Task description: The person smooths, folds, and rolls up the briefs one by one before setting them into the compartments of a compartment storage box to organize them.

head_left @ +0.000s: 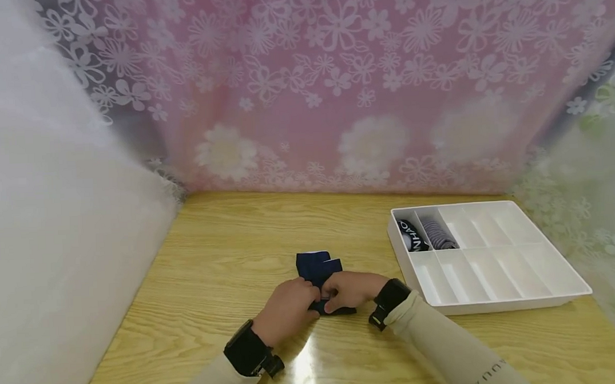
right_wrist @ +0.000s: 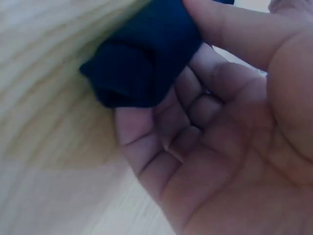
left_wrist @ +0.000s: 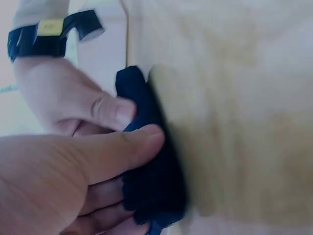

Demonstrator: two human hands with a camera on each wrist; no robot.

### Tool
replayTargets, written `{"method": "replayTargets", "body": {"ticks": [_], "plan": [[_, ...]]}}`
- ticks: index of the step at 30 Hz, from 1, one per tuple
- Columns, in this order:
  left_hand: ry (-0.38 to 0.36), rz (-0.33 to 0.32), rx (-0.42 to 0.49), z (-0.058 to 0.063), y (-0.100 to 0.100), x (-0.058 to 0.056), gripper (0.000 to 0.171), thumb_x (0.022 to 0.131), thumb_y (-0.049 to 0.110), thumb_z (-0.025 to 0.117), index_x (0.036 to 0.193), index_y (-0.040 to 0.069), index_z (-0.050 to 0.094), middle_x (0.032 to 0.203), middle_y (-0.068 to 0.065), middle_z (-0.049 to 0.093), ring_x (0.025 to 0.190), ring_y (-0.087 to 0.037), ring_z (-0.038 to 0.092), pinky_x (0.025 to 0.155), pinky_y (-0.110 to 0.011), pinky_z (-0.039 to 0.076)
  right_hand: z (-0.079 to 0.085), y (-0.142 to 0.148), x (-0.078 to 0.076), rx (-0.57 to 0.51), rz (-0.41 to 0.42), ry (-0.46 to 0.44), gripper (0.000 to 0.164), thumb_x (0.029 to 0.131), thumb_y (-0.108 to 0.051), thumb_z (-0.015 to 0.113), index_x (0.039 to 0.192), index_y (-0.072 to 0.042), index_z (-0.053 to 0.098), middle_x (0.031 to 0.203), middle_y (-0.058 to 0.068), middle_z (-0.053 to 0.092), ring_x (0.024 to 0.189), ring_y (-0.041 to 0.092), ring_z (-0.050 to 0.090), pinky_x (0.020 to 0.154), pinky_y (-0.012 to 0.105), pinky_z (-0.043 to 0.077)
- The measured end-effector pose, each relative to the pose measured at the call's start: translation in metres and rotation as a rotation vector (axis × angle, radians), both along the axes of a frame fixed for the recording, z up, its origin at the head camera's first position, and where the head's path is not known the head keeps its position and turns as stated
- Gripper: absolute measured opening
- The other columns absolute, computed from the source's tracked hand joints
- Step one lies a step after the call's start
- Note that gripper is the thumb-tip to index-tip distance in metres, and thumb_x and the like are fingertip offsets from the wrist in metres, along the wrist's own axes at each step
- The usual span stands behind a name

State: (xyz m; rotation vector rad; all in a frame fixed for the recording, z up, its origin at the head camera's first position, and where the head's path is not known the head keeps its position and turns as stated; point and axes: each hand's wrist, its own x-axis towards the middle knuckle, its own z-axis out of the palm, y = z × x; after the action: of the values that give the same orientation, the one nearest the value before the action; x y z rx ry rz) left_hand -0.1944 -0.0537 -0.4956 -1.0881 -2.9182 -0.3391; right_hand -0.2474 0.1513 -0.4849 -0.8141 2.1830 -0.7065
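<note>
A navy cloth garment (head_left: 313, 267) lies on the table, its near end gathered into a thick roll and two flat, cuff-like ends stretching away from me. My left hand (head_left: 288, 305) grips the roll's left part; in the left wrist view its thumb presses on top of the roll (left_wrist: 155, 183) with fingers curled beneath. At the right part, my right hand (head_left: 354, 289) pinches the same roll between thumb and curled fingers. The rolled end (right_wrist: 128, 71) shows close up in the right wrist view. Both thumbs sit near each other at the middle.
A white divided tray (head_left: 503, 307) stands to the right on the wooden table (head_left: 227, 235). Two of its back-left compartments hold a rolled black item with white letters (head_left: 413, 236) and a grey striped roll (head_left: 438, 233). Floral curtains (head_left: 308, 100) hang behind and beside the table.
</note>
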Motion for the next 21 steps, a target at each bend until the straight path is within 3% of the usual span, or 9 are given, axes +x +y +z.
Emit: {"method": "replayTargets", "body": {"ticks": [2, 4, 7, 10, 13, 15, 17, 21], "plan": [[-0.102, -0.009, 0.052, 0.003, -0.001, -0.006, 0.013, 0.085, 0.024, 0.087, 0.09, 0.019, 0.075, 0.084, 0.009, 0.068, 0.077, -0.008, 0.06, 0.07, -0.025, 0.05, -0.002, 0.002, 0.006, -0.019, -0.039, 0.044, 0.012, 0.097, -0.02, 0.074, 0.086, -0.018, 0.069, 0.068, -0.01, 0.052, 0.058, 0.007, 0.046, 0.058, 0.024, 0.037], [-0.226, -0.016, 0.106, 0.006, -0.003, -0.014, 0.009, 0.087, 0.021, 0.085, 0.09, 0.017, 0.077, 0.084, 0.009, 0.069, 0.075, -0.006, 0.059, 0.069, -0.024, 0.05, -0.003, 0.003, 0.015, -0.034, -0.072, 0.162, 0.008, 0.096, -0.021, 0.075, 0.09, -0.019, 0.071, 0.074, -0.01, 0.055, 0.063, 0.006, 0.048, 0.061, 0.024, 0.04], [-0.416, -0.027, 0.162, 0.009, -0.009, -0.028, 0.006, 0.09, 0.019, 0.082, 0.089, 0.015, 0.077, 0.083, 0.009, 0.069, 0.07, -0.004, 0.059, 0.066, -0.024, 0.05, -0.006, 0.0, 0.033, -0.02, -0.054, 0.497, 0.01, 0.094, -0.022, 0.078, 0.093, -0.016, 0.07, 0.084, -0.007, 0.056, 0.073, 0.008, 0.049, 0.068, 0.027, 0.045], [-0.561, -0.037, 0.192, 0.01, -0.014, -0.044, 0.008, 0.093, 0.018, 0.079, 0.086, 0.016, 0.076, 0.077, 0.01, 0.068, 0.064, -0.005, 0.057, 0.063, -0.024, 0.049, -0.008, -0.009, 0.051, 0.062, -0.002, 0.853, 0.019, 0.091, -0.024, 0.081, 0.097, -0.012, 0.067, 0.089, -0.002, 0.055, 0.078, 0.013, 0.049, 0.072, 0.03, 0.048], [-0.644, -0.039, 0.217, 0.008, -0.018, -0.056, 0.011, 0.095, 0.017, 0.077, 0.084, 0.016, 0.076, 0.075, 0.01, 0.067, 0.062, -0.006, 0.056, 0.06, -0.023, 0.047, -0.01, -0.018, 0.061, 0.153, 0.016, 1.038, 0.023, 0.089, -0.023, 0.082, 0.097, -0.009, 0.066, 0.089, 0.001, 0.055, 0.079, 0.016, 0.049, 0.073, 0.031, 0.05], [-0.654, -0.036, 0.24, 0.007, -0.018, -0.058, 0.01, 0.094, 0.018, 0.078, 0.084, 0.017, 0.077, 0.076, 0.01, 0.068, 0.062, -0.006, 0.056, 0.059, -0.024, 0.047, -0.012, -0.022, 0.062, 0.197, 0.007, 1.071, 0.019, 0.091, -0.021, 0.081, 0.096, -0.01, 0.066, 0.088, 0.001, 0.056, 0.078, 0.015, 0.049, 0.072, 0.029, 0.049], [-0.604, -0.028, 0.248, 0.005, -0.019, -0.055, 0.011, 0.094, 0.02, 0.078, 0.083, 0.018, 0.076, 0.077, 0.011, 0.068, 0.063, -0.006, 0.056, 0.06, -0.024, 0.047, -0.013, -0.024, 0.06, 0.232, 0.009, 1.068, 0.015, 0.092, -0.02, 0.079, 0.095, -0.011, 0.069, 0.087, 0.0, 0.058, 0.078, 0.015, 0.051, 0.073, 0.028, 0.05], [-0.337, -0.018, 0.233, 0.0, -0.015, -0.039, 0.007, 0.095, 0.025, 0.078, 0.091, 0.02, 0.076, 0.088, 0.01, 0.068, 0.076, -0.008, 0.059, 0.07, -0.028, 0.051, -0.009, -0.018, 0.047, 0.236, 0.051, 0.983, 0.011, 0.094, -0.023, 0.077, 0.095, -0.012, 0.074, 0.087, 0.001, 0.063, 0.078, 0.016, 0.056, 0.072, 0.029, 0.053]]}}
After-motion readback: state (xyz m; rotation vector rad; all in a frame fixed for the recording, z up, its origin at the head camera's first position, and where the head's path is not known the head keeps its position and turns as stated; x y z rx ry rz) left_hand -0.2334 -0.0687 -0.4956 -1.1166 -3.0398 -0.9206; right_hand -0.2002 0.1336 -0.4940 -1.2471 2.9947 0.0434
